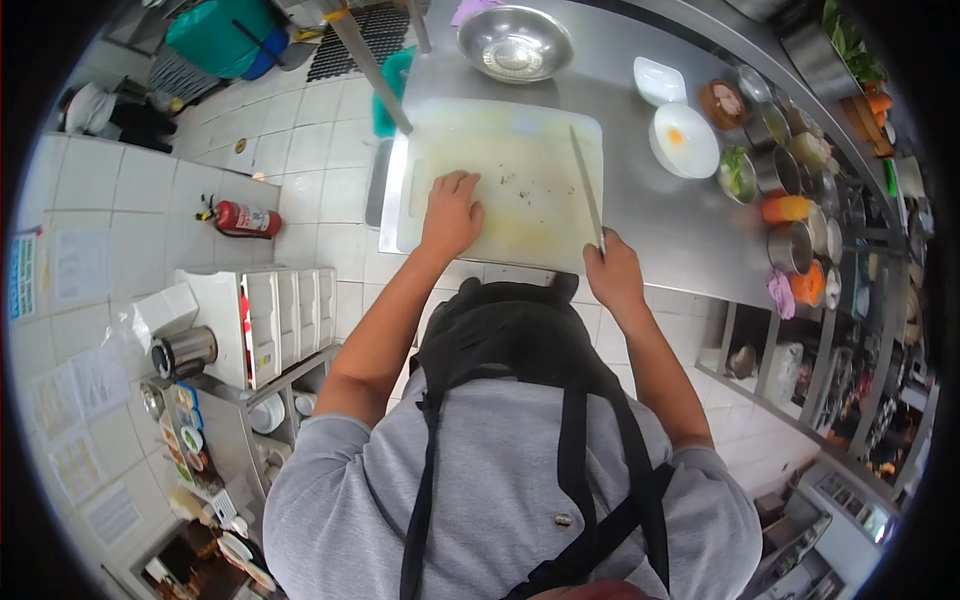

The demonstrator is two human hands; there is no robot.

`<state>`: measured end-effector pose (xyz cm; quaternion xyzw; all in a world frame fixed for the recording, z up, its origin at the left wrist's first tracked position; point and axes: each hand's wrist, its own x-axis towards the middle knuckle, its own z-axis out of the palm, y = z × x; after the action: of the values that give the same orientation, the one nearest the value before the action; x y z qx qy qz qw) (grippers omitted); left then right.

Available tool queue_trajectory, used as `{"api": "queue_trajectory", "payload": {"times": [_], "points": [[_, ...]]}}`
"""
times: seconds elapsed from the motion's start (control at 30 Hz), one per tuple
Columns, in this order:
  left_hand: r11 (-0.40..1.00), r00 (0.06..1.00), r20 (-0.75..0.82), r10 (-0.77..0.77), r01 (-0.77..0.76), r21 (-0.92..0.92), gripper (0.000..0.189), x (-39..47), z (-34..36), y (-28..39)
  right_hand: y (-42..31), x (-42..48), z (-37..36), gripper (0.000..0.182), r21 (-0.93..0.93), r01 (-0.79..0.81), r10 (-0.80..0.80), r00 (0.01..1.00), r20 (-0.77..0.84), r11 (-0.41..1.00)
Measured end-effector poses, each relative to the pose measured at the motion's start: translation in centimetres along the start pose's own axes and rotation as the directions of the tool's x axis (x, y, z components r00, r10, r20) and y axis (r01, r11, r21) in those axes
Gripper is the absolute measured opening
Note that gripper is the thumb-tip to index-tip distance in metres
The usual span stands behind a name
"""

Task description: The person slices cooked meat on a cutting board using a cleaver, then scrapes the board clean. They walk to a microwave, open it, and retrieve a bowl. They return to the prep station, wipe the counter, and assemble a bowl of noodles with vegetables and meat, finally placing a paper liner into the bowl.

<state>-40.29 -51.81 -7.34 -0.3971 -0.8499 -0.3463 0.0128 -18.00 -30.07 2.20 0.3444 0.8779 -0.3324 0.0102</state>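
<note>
A white plastic cutting board (pixel 510 142) lies on the stainless steel table before me, with small dark scraps (pixel 525 196) scattered on it. My left hand (pixel 453 214) rests on the left part of the board, fingers slightly spread, with nothing visible in it. At the board's right near corner, my right hand (pixel 615 270) is closed around the handle of a kitchen knife (pixel 587 180). Its long blade points away from me over the board's right side.
Beyond the board stands a steel bowl (pixel 515 45). To the right are a white bowl (pixel 683 140) holding something orange, a square white dish (pixel 660 81), a round brown container (pixel 723 103) and several steel containers (pixel 790 246). A metal post (pixel 375 71) rises at the table's left edge.
</note>
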Motion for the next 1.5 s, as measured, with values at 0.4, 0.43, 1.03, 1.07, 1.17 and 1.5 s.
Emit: {"api": "queue_trajectory", "payload": {"times": [0.4, 0.43, 1.03, 1.07, 1.17, 1.5], "points": [[0.945, 0.985, 0.041, 0.170, -0.151, -0.291, 0.040, 0.4, 0.1, 0.6, -2.8, 0.2, 6.6, 0.038, -0.264, 0.019, -0.012, 1.000, 0.028, 0.964], [0.945, 0.989, 0.003, 0.149, -0.142, -0.296, 0.038, -0.1, -0.4, 0.0, -3.5, -0.2, 7.2, 0.038, -0.274, 0.060, -0.042, 0.997, 0.070, 0.960], [0.977, 0.984, -0.164, -0.072, 0.037, -0.210, 0.027, -4.9, -6.9, -5.8, -1.9, 0.6, 6.1, 0.039, -0.328, 0.172, -0.149, 0.984, 0.096, 0.929], [0.976, 0.987, -0.151, -0.062, 0.029, -0.214, 0.027, -4.7, -6.9, -5.5, -2.2, -0.4, 6.6, 0.039, -0.334, 0.218, -0.173, 0.972, 0.158, 0.917], [0.978, 0.991, -0.130, -0.022, -0.006, -0.209, 0.029, -4.1, -6.5, -4.9, -2.6, -1.7, 5.2, 0.038, -0.274, 0.235, -0.201, 0.969, 0.146, 0.932], [0.989, 0.991, 0.068, 0.111, -0.117, 0.086, 0.056, -3.4, -1.7, -3.1, 8.4, -7.7, 3.0, 0.026, 0.345, -0.374, 0.391, 0.920, 0.023, 0.861]]}}
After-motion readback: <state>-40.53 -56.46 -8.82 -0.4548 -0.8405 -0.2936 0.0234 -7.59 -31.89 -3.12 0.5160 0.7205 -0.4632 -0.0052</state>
